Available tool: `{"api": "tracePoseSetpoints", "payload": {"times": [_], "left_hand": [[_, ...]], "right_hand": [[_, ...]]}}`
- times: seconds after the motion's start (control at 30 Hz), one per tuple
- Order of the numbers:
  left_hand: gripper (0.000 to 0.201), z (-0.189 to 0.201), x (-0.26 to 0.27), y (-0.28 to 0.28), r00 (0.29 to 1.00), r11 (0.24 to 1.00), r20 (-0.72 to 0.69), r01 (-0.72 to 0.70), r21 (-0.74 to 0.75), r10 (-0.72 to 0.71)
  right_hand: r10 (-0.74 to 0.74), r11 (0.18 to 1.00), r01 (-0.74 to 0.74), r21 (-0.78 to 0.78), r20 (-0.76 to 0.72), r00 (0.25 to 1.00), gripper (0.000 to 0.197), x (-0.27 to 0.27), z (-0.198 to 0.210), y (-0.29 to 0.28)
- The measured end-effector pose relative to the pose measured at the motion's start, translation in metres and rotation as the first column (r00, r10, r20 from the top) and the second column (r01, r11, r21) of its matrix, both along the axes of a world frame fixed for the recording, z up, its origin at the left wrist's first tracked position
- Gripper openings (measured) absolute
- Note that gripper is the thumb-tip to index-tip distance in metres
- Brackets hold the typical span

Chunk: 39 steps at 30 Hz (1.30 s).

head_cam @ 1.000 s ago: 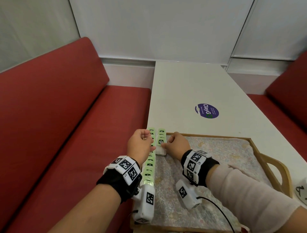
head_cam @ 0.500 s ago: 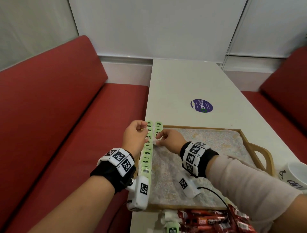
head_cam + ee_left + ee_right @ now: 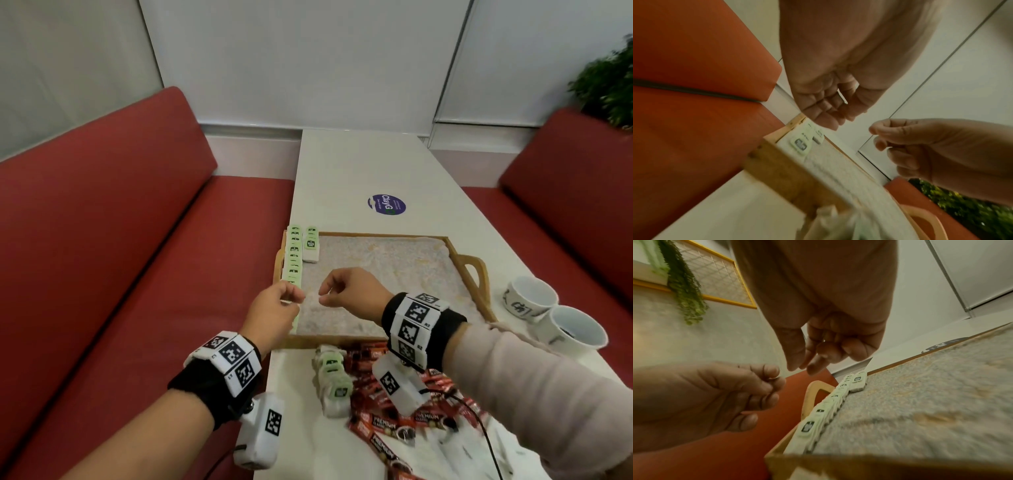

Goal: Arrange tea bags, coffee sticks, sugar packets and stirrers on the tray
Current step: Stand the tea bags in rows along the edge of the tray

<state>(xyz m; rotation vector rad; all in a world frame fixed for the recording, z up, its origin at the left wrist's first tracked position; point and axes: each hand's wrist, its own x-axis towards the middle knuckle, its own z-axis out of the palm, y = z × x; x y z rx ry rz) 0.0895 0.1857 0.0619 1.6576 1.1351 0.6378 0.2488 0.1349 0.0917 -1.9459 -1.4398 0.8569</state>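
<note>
Head view: the left hand (image 3: 274, 313) and right hand (image 3: 349, 291) hover close together over the near-left corner of the tray (image 3: 474, 274), each grip loosely curled with thumb near fingertips, holding nothing visible. Tea bags (image 3: 294, 255) line the tray's left edge, a few more beside them at the far end. More tea bags (image 3: 334, 380) and coffee sticks (image 3: 387, 426) lie on the bench (image 3: 346, 164) near the tray.
</note>
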Motion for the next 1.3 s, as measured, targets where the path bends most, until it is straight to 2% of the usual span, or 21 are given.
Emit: {"api": "tracePoseSetpoints", "payload": {"times": [0.2, 0.33, 0.43, 0.5, 0.63, 0.77, 0.93, 1.17, 1.3], "left_hand": [[0.032, -0.018, -0.021, -0.041, 0.962, 0.985, -0.22, 0.171, 0.021, -0.163], [0.032, -0.022, -0.026, -0.059, 0.936, 0.971, -0.27, 0.239, 0.01, -0.227], [0.03, -0.026, -0.027, -0.07, 0.914, 0.961, -0.299, 0.274, -0.043, -0.274], [0.026, -0.027, -0.028, -0.076, 0.903, 0.956, -0.313, 0.283, -0.075, -0.292], [0.025, -0.028, -0.028, -0.083, 0.902, 0.954, -0.311, 0.284, -0.097, -0.3], [0.025, -0.028, -0.028, -0.086, 0.899, 0.953, -0.317, 0.289, -0.09, -0.303], [0.026, -0.028, -0.033, -0.081, 0.923, 0.972, -0.307, 0.23, -0.045, -0.232], [0.006, -0.011, -0.026, -0.064, 0.989, 0.996, -0.124, 0.086, 0.028, -0.082], [0.024, 0.001, -0.016, -0.058, 0.987, 0.988, -0.066, 0.148, 0.048, -0.145]], "right_hand": [[0.145, 0.983, -0.13, -0.132, 0.108, 0.984, 0.0, -0.012, -0.007, -0.052], [0.188, 0.97, -0.155, -0.186, 0.173, 0.967, 0.01, -0.016, -0.013, -0.071], [0.205, 0.962, -0.15, -0.228, 0.241, 0.949, 0.028, -0.02, -0.02, -0.08], [0.219, 0.958, -0.148, -0.244, 0.3, 0.928, 0.029, -0.024, -0.026, -0.084], [0.227, 0.964, -0.145, -0.223, 0.403, 0.887, 0.022, -0.031, -0.034, -0.087], [0.205, 0.972, -0.134, -0.193, 0.422, 0.883, 0.013, -0.034, -0.038, -0.086], [0.216, 0.97, -0.158, -0.185, 0.352, 0.911, 0.02, -0.027, -0.027, -0.082], [0.205, 0.976, -0.175, -0.125, 0.287, 0.936, 0.02, -0.008, 0.005, -0.069], [0.199, 0.978, -0.174, -0.112, 0.274, 0.941, 0.025, 0.001, 0.018, -0.06]]}}
